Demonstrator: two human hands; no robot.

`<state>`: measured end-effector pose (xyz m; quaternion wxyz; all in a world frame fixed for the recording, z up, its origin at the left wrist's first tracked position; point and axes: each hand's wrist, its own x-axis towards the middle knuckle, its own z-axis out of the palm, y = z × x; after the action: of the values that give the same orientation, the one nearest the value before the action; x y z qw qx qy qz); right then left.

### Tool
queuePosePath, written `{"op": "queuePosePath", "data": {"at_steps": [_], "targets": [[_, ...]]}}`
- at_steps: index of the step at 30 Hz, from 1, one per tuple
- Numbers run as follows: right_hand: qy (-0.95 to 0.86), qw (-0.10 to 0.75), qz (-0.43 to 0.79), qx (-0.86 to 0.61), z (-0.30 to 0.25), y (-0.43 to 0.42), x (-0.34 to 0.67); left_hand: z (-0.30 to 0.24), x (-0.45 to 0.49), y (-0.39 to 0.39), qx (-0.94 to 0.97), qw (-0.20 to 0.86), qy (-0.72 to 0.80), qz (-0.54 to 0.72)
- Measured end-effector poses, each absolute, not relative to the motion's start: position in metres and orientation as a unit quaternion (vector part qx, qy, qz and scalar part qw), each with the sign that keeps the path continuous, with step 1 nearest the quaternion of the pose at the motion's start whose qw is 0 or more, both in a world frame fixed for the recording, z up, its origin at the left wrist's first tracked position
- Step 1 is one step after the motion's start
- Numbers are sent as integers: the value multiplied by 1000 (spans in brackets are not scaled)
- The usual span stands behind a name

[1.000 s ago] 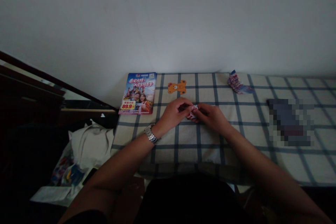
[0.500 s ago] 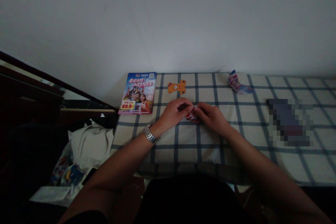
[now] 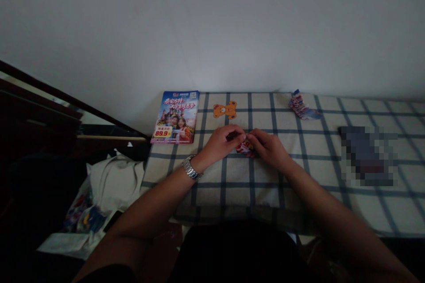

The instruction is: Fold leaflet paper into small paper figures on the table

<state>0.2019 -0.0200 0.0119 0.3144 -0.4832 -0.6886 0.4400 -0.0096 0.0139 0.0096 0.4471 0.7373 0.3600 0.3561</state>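
Note:
Both my hands meet over the middle of a checked tablecloth (image 3: 232, 185). My left hand (image 3: 222, 141), with a metal watch on its wrist, and my right hand (image 3: 270, 148) pinch a small red and white folded piece of paper (image 3: 245, 147) between their fingertips. The paper sits low, just above or on the cloth; which of the two I cannot tell. Most of it is hidden by my fingers.
A colourful leaflet (image 3: 175, 117) lies at the table's far left corner, an orange bear figure (image 3: 225, 109) beside it. A small heap of folded coloured papers (image 3: 300, 106) lies at the back right. A blurred dark object (image 3: 367, 154) rests to the right. Bags and cloth (image 3: 109, 185) lie on the floor at left.
My fingers have shifted slightly on the small paper, which now shows more red and sits a little lower. My arms stay in place.

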Motion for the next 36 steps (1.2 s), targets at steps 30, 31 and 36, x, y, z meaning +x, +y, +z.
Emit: {"op": "queuePosePath", "data": {"at_steps": [30,31,36], "targets": [[-624,338,515,-480,12,-19,200,8,-11,15,711,437,390,389],[-625,335,514,-483,13,-20,200,8,-11,15,710,437,392,388],[-629,336,506,-485,19,-20,201,11,-11,15,706,447,392,385]]}}
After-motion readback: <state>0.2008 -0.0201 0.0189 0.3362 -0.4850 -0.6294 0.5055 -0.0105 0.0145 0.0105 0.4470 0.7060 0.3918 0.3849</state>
